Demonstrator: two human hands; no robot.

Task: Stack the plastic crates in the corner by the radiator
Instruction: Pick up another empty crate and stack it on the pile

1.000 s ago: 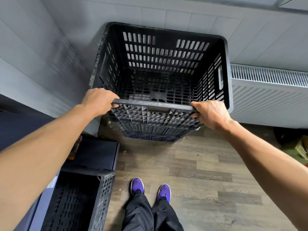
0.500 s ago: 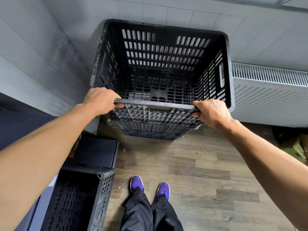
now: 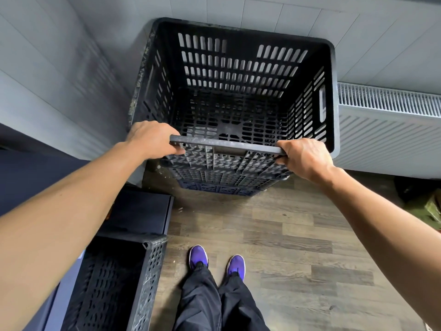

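Head view: the lower crates of the stack were mostly hidden under the black slotted plastic crate (image 3: 238, 68). Only ribbed edges and part of a dark blue bottom crate (image 3: 214, 187) were seen below its near wall. A second black perforated crate (image 3: 148, 278) was cut off at the lower left edge, and a greenish object (image 3: 433, 209) at the right edge could not be made out. The top crate's flat near rim was gripped at both ends. The left grip (image 3: 150, 138), a bare hand, was curled over the left end, and the right grip (image 3: 304, 158) was closed round the right end. The crate was set in the corner of the grey panelled walls (image 3: 59, 80), just beside the white ribbed radiator (image 3: 386, 130). A wood-look plank floor (image 3: 298, 235) was seen below, with purple shoes (image 3: 198, 255) planted on it.
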